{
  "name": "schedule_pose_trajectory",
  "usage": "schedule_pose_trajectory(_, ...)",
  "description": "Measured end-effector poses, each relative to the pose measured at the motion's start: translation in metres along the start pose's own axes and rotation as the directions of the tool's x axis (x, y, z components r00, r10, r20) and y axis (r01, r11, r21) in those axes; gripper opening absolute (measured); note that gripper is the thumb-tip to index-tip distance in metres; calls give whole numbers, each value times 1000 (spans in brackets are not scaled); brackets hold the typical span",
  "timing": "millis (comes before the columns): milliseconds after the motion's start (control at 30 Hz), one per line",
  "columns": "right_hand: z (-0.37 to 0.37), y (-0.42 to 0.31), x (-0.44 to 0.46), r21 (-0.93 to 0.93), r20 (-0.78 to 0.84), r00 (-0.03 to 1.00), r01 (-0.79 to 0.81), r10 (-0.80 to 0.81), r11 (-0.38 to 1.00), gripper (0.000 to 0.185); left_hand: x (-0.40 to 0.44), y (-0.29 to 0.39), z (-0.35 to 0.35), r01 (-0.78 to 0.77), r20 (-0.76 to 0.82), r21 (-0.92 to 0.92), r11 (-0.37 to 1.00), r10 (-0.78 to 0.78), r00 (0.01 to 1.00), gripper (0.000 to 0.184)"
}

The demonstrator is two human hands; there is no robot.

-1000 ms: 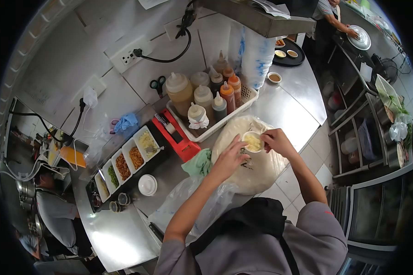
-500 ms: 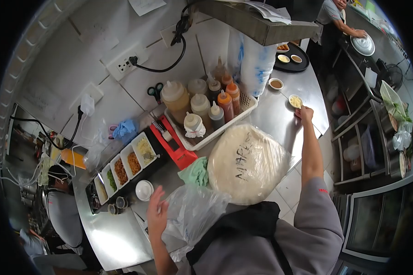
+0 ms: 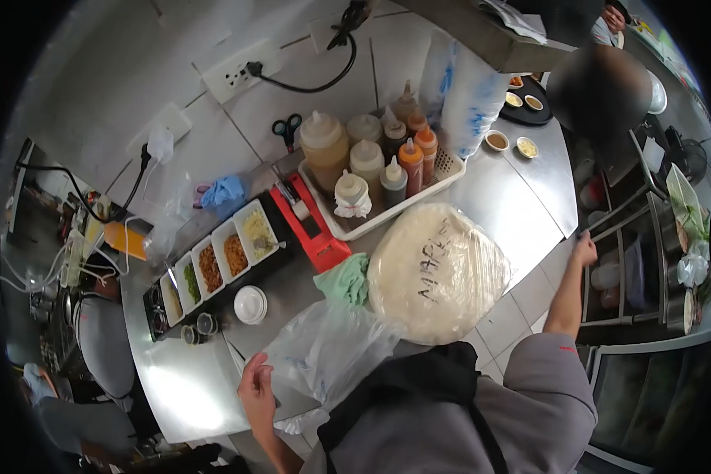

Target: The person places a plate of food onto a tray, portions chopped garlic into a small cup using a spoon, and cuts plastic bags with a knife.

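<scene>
My left hand (image 3: pixel 257 389) hovers over the near side of the steel table, fingers loosely curled, nothing in them. Beside it lies a crumpled clear plastic bag (image 3: pixel 336 347), with a stack of small white bowls (image 3: pixel 250 304) farther up. My right hand (image 3: pixel 583 251) is past the table's right edge, in front of the rack, fingers drawn together with nothing visible in them. On the table's far right stand a small bowl of pale yellow shreds (image 3: pixel 527 148) and a bowl of brown sauce (image 3: pixel 496 141). A plastic-wrapped stack of round flat wrappers (image 3: pixel 438 272) lies before me.
Squeeze bottles (image 3: pixel 367 162) fill a white basket (image 3: pixel 344 231). Left of it are a red tape dispenser (image 3: pixel 324 245), a green cloth (image 3: pixel 344 278) and a tray of toppings (image 3: pixel 233 257). A black round tray (image 3: pixel 529 110) stands at the back. A blurred person's head (image 3: pixel 599 91) is close by, far right.
My right hand has let go of the bowl of pale shreds and moved down and right, off the table. My left hand has lowered, its fingers more curled. A blurred head has come into view.
</scene>
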State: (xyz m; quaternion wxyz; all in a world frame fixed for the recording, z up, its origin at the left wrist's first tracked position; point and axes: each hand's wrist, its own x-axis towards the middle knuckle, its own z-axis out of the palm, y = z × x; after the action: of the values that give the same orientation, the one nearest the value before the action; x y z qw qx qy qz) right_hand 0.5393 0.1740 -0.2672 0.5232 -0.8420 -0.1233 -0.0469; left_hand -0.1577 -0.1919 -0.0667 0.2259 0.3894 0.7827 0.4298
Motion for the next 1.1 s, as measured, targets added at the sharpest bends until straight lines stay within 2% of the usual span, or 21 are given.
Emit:
schedule_pose_trajectory(33,-45,6,4,-49,130,981,151,-144,987,37,-10,4,-3,53,26,35,998,-54,998,26)
schedule_pose_trajectory(67,-25,53,42,-37,141,922,369,-361,929,40,-11,9,0,82,51,65,994,-86,995,25)
schedule_pose_trajectory(133,-50,27,24,25,184,939,292,-292,956,44,-15,14,12,-76,153,124,989,57,987,32)
schedule_pose_trajectory(233,-61,3,13,-61,335,935,146,-118,987,35,-15,34,38,-339,340,152,928,273,900,41)
schedule_pose_trajectory(267,-61,-5,4,96,333,906,243,-261,965,32,-15,33,44,-404,401,129,906,325,857,46)
schedule_pose_trajectory(333,-58,-27,-30,414,283,805,388,-522,823,29,-15,34,52,-459,448,184,869,341,826,43)
schedule_pose_trajectory(367,-59,-43,-45,512,365,787,276,-498,813,27,-16,32,54,-476,467,218,852,338,817,42)
schedule_pose_trajectory(400,-77,-72,-65,331,478,745,338,-465,881,24,-16,27,55,-482,457,229,846,344,820,39)
schedule_pose_trajectory(467,-87,-107,-111,601,520,633,206,-574,772,23,-15,15,53,-494,439,254,831,357,825,34)
schedule_pose_trajectory(533,-129,-170,-186,632,568,517,225,-641,742,23,-15,15,47,-286,354,194,938,205,912,28)
schedule_pose_trajectory(567,-125,-168,-186,634,639,394,217,-660,743,21,-13,14,44,-186,317,149,971,131,939,25)
schedule_pose_trajectory(667,-166,-201,-257,684,729,54,-4,-683,730,17,-4,7,40,-201,126,86,976,190,974,24)
schedule_pose_trajectory(733,-212,-225,-314,610,769,-234,-12,-595,792,13,4,7,39,-183,90,31,983,180,980,23)
schedule_pose_trajectory(800,-240,-240,-361,734,626,-437,50,-646,677,7,6,10,38,-187,67,6,982,186,980,23)
schedule_pose_trajectory(867,-246,-248,-391,874,399,-560,-5,-726,485,4,5,14,40,-210,64,2,978,210,976,22)
schedule_pose_trajectory(933,-254,-247,-412,848,401,-642,-9,-653,530,5,1,11,43,-205,51,-9,979,205,977,21)
schedule_pose_trajectory(1033,-259,-232,-438,818,307,-705,-147,-639,555,7,-5,0,42,-152,95,-39,988,155,983,18)
schedule_pose_trajectory(1067,-257,-225,-439,836,271,-743,-132,-612,532,8,-6,-2,41,-122,120,-47,991,127,985,17)
schedule_pose_trajectory(1100,-255,-219,-440,854,233,-780,-121,-580,506,10,-7,-3,41,-154,123,-51,987,159,980,17)
